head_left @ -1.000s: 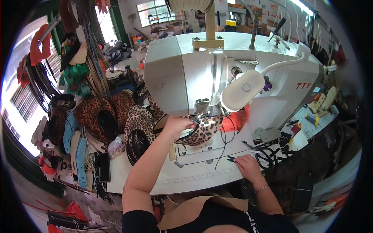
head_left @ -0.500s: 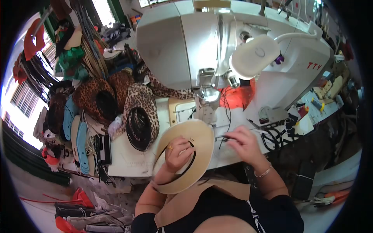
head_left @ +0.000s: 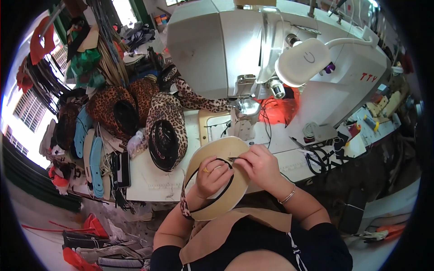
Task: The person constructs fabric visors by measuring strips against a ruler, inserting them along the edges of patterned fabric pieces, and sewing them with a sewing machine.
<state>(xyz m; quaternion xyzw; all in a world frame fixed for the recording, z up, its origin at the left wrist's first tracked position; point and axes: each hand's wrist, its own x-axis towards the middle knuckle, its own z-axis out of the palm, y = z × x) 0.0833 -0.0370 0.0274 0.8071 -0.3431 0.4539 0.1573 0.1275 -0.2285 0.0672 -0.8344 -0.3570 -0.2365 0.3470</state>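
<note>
A round beige piece (head_left: 235, 194) with a dark inner edge and a bit of leopard print is in front of the sewing machine (head_left: 246, 49), near my body. My left hand (head_left: 212, 177), a ring on one finger, is closed on its inner edge. Against the right part of the piece, my right hand (head_left: 258, 166) pinches a small dark pointed tool (head_left: 232, 159), most of it hidden by the fingers. The tool's tip is over the beige surface, close to my left fingertips.
Leopard-print items (head_left: 165, 131) are piled at the left, beside blue strips (head_left: 96, 167) and a dark phone-like object (head_left: 121, 169). A red bag (head_left: 282, 108) lies behind the needle area. Black cords (head_left: 318, 158) lie at the right edge of the white table (head_left: 158, 192).
The leopard-print piece came away from the needle area towards my body and now shows its beige side. My right hand lifted from the table with the tool and moved left to the piece.
</note>
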